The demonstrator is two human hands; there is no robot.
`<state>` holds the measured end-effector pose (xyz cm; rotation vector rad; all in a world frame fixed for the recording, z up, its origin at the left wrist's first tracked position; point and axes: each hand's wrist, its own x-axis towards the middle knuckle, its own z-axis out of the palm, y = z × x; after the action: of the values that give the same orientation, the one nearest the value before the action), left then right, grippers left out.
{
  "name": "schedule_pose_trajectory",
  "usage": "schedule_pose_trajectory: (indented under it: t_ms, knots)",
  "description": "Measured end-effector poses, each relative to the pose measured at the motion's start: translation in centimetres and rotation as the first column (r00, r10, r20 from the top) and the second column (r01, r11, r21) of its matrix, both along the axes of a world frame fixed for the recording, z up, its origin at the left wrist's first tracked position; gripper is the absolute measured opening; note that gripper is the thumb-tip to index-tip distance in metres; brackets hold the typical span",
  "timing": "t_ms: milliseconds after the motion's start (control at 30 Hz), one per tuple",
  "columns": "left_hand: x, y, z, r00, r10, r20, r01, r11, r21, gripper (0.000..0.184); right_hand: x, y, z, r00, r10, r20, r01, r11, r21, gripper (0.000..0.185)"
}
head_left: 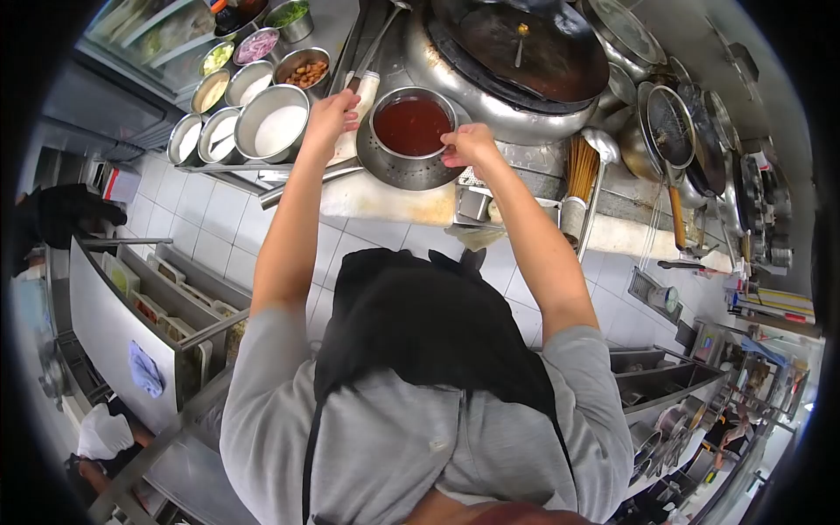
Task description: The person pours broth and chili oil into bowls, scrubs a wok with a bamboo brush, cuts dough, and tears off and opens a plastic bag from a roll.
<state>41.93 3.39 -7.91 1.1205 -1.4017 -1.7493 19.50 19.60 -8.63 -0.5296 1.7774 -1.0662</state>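
Note:
My left hand [331, 121] is closed at the dark end of a long-handled metal ladle [374, 48] that slants up and away. My right hand [471, 145] pinches the rim of a round metal pot [378, 140] at its right side. Dark red sauce [409, 127] fills much of that pot. Beneath it is a wider metal colander with holes [398, 175], and a long metal handle [319, 179] runs from there toward the lower left.
Beyond the pot stands a large dark wok [560, 52] with a small spoon in it. Several metal containers, including one of white powder [280, 122], line the left. A bamboo brush [580, 171], another ladle [602, 144] and strainers [669, 122] stand right.

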Motion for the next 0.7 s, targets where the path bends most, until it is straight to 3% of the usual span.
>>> schedule_pose_trajectory:
  t_ms: [200, 367, 500, 700]
  knots:
    - [1.0, 0.5, 0.9, 0.995, 0.013, -0.098, -0.011, 1.000, 0.014, 0.039, 1.5, 0.2, -1.3, 0.979, -0.173, -0.104, 0.155, 0.974, -0.163, 0.018]
    - [1.3, -0.2, 0.8, 1.000, -0.011, -0.024, 0.010, 0.999, -0.045, 0.040, 1.4, 2.4, -0.8, 0.968, -0.245, -0.050, 0.230, 0.952, -0.199, 0.017]
    - [-0.9, 0.0, 1.8, 0.994, -0.074, 0.079, 0.083, 0.991, -0.107, 0.042, 1.3, 6.7, 4.9, 0.968, -0.252, -0.001, 0.246, 0.945, -0.216, 0.010]
    - [-5.8, 2.0, 3.8, 0.958, -0.278, -0.075, 0.265, 0.954, -0.143, 0.044, -0.2, 15.9, 11.0, 0.897, -0.441, 0.024, 0.430, 0.861, -0.272, 0.019]
